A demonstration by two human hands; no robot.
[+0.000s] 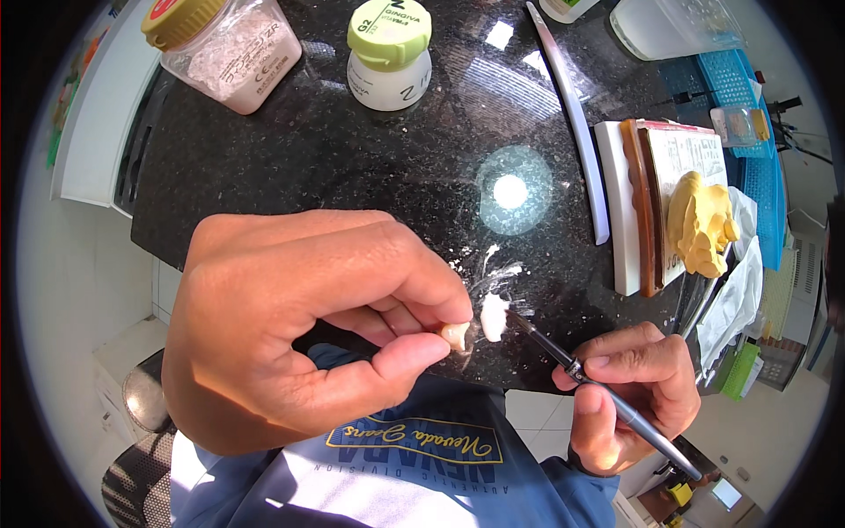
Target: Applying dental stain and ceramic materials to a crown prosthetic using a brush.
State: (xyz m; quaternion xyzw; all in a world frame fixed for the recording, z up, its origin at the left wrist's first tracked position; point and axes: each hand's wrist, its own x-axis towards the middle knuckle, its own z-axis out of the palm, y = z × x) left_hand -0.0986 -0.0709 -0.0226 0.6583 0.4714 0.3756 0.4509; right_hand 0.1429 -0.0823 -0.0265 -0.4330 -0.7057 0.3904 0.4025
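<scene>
My left hand (299,330) pinches a small ivory-coloured dental crown (455,335) between thumb and forefinger, above the near edge of the dark counter. In my right hand (638,387) is a thin brush (629,414) with a dark handle, held like a pen. Its dark bristle tip points left, beside a white lump of paste or powder (495,318) on the counter; whether they touch I cannot tell. White smears and crumbs (497,271) lie just beyond the lump.
The speckled black countertop (290,158) carries a pink-powder jar (231,62) and a green-lidded jar (389,57) at the back. On the right are a long pale strip (572,123), a stack of books (623,211) topped by a yellow putty lump (701,224), and blue baskets (766,198).
</scene>
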